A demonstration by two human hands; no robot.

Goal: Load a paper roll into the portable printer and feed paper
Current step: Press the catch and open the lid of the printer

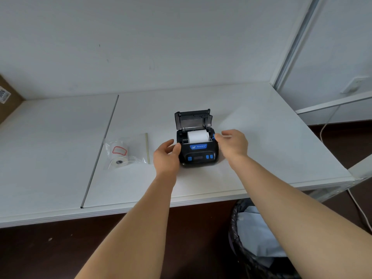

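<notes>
**Paper roll seated, printer lid up**

Cardboard box (8, 97) at far left of the printer (198, 150) carries a white sticker whose digits read roughly "9006". Nearer, a clear bag (126, 152) with a red-outlined blank label holds a spare roll (119, 161). The left hand (166, 158) braces the printer's left flank, thumb against the casing, fingers loosely curved. The paper roll (198, 136) sits in the open bay below the raised lid (193, 119). The right hand (233, 144) pinches a small blue part at the bay's right edge; whether this is a guide or latch cannot be told. A blue badge on the printer's front bears writing too small to read. Likely fault: closing the lid with no paper tail drawn forward would prevent feeding; a loose roll could skew.
</notes>
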